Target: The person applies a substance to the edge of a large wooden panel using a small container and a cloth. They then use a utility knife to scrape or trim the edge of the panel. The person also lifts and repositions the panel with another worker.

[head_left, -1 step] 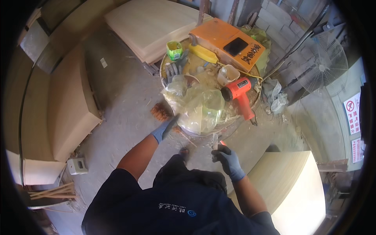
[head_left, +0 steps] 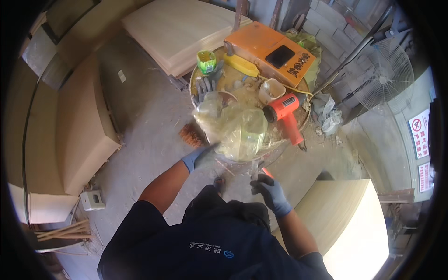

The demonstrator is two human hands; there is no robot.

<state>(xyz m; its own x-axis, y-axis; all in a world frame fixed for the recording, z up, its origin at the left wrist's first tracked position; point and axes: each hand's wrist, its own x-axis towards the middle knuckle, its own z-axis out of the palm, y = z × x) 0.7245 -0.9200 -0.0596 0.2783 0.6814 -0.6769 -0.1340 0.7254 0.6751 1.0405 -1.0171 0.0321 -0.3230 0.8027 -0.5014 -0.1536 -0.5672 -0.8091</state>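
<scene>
My left hand (head_left: 200,157), in a blue-grey glove, is beside the near left edge of a clear yellowish plastic bag (head_left: 242,135). Motion smears its fingers, so their grip and any contact with the bag cannot be made out. The crumpled bag lies at the near side of a round, dirty work surface (head_left: 223,80). My right hand (head_left: 273,195), also gloved, is closed around a thin tool with a flat pale blade (head_left: 255,169) pointing away from me. A small orange-red strip (head_left: 267,172) shows just beyond its fingers.
On the round surface are an orange-red heat gun (head_left: 288,114), an orange metal box (head_left: 266,49), a white cup (head_left: 271,90), a green container (head_left: 206,61) and a grey glove (head_left: 204,87). Wooden sheets (head_left: 343,210) stand at right; a fan (head_left: 383,80) is beyond.
My left hand has drawn slightly back from the bag, its fingers turning rightward. The bag's left part has shifted and blurred. My right hand has barely moved.
</scene>
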